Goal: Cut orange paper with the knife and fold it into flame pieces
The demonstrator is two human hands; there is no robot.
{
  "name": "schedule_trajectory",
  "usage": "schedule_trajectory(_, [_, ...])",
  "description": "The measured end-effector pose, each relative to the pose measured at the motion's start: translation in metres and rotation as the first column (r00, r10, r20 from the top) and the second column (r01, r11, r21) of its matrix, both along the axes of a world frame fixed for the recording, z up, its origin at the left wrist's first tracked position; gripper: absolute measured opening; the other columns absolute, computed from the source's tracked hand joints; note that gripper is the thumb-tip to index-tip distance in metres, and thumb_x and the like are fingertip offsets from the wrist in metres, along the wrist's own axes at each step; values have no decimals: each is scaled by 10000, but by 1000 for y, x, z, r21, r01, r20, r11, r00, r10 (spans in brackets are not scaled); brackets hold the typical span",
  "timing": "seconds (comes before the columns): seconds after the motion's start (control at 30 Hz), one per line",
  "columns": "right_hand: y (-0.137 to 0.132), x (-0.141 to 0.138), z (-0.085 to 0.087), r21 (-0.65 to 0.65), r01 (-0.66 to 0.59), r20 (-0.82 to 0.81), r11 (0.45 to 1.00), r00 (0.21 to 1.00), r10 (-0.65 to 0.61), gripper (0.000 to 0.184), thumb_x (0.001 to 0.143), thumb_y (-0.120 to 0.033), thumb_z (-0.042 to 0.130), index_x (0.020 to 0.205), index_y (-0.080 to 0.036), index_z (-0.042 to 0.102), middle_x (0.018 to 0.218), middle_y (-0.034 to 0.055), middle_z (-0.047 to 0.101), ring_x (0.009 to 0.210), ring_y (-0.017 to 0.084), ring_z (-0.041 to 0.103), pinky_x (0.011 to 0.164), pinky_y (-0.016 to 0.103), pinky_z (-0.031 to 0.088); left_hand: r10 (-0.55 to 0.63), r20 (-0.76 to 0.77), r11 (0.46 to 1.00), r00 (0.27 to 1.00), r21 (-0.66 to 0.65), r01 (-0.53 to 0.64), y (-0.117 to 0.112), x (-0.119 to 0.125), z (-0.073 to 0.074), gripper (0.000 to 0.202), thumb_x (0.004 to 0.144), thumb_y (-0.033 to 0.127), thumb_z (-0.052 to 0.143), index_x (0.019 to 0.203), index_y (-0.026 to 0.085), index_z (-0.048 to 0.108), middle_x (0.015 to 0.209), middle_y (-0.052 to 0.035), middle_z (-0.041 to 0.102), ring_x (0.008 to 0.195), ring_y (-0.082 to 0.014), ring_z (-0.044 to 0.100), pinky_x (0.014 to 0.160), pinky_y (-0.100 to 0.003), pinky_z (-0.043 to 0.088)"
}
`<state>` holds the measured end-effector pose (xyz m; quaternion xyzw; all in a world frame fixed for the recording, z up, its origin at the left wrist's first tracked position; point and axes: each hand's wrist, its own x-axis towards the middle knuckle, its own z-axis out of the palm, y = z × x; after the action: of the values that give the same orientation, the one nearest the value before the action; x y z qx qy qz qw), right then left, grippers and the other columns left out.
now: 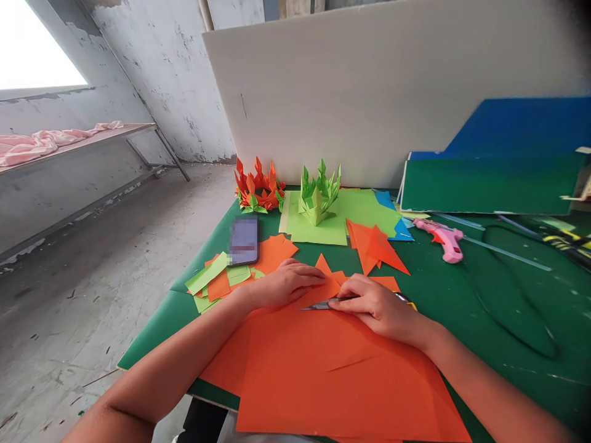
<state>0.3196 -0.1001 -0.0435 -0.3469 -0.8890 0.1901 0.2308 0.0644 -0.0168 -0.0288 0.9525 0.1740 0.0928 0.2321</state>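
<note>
Left hand point(289, 284) flat on orange paper point(332, 363), right hand point(378, 307) gripping a cutter point(323, 304) (blade leftward).

No text, label, brand or number can be read anywhere; the phone point(243, 240) screen on the counter point(462, 295) is blurred.

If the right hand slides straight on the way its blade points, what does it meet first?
The right hand holds a cutter pointing left across the orange sheet. It would probably meet the left hand first, though the picture leaves the gap between them unclear.
</note>
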Motion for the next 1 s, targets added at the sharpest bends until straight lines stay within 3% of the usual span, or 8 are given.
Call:
schedule_trajectory(0.23, [-2, -13, -3, 56, -52, 11, 997, 999, 52, 347, 982, -160, 456, 1204, -288, 690, 953, 81, 649, 902, 213, 544, 744, 348, 488, -29, 5, 1000, 1000, -4, 29, 3, 0, 0, 367, 1011, 206, 380, 1315, 271, 575, 1372, -41, 592, 1275, -208, 530, 1044, -361, 339])
schedule_trajectory(0.37, [-3, -5, 0, 52, -56, -85, 997, 994, 61, 359, 967, -141, 467, 1212, -298, 679, 960, 72, 653, 896, 194, 573, 743, 328, 506, -27, 34, 1000, 999, -15, 27, 5, 0, -2, 360, 1011, 206, 390, 1315, 261, 576, 1349, -54, 608, 1238, -208, 557, 1030, -357, 368])
schedule_trajectory(0.47, [1, 12, 1, 91, 85, -175, 992, 982, -68, 359, 970, -147, 462, 1206, -321, 669, 1011, 59, 657, 930, 191, 601, 770, 333, 523, -53, 71, 998, 996, -11, 54, 8, -1, -5, 368, 1006, 193, 392, 1322, 251, 571, 1315, -69, 627, 1197, -213, 581, 1006, -357, 403])
schedule_trajectory(0.6, [10, 29, -7, 221, 427, -196, 877, 900, -389, 335, 968, -171, 472, 1216, -299, 659, 1004, 62, 660, 963, 222, 608, 813, 377, 528, -46, 99, 999, 994, -10, 47, 7, -1, -5, 380, 1026, 204, 330, 1301, 239, 589, 1277, -85, 647, 1168, -220, 593, 1001, -370, 423])
schedule_trajectory(0.7, [14, 32, -15, 260, 489, -92, 833, 871, -482, 330, 970, -177, 459, 1218, -271, 657, 1009, 69, 666, 939, 234, 606, 800, 395, 530, 17, 54, 1000, 998, 2, -17, 0, 0, 0, 389, 984, 393, 492, 1333, 235, 557, 1298, -108, 619, 1186, -268, 566, 1023, -410, 413])
schedule_trajectory(0.77, [15, 31, -19, 271, 483, -24, 833, 868, -496, 332, 972, -178, 449, 1223, -255, 652, 1029, 77, 670, 942, 243, 610, 793, 401, 532, 43, 10, 999, 999, 29, -43, -6, 1, 3, 600, 854, 513, 659, 1370, 243, 516, 1349, -120, 570, 1207, -306, 536, 1033, -432, 412])
schedule_trajectory(0.87, [14, 26, -20, 317, 464, 39, 827, 865, -501, 318, 969, -196, 461, 1219, -249, 649, 1116, 87, 669, 1021, 271, 606, 850, 445, 515, 83, -16, 995, 996, 64, -82, -13, 4, 4, 661, 835, 433, 691, 1414, 224, 451, 1342, -132, 562, 1189, -295, 548, 1015, -413, 438])
schedule_trajectory(1.0, [9, 16, -16, 319, 403, 32, 858, 900, -435, 328, 961, -270, 525, 1280, -258, 599, 1255, 71, 646, 1139, 280, 576, 960, 475, 470, 135, -45, 984, 990, 124, -128, -18, 7, 0, 610, 827, 217, 618, 1411, 186, 442, 1184, -123, 649, 1025, -257, 639, 855, -345, 516])
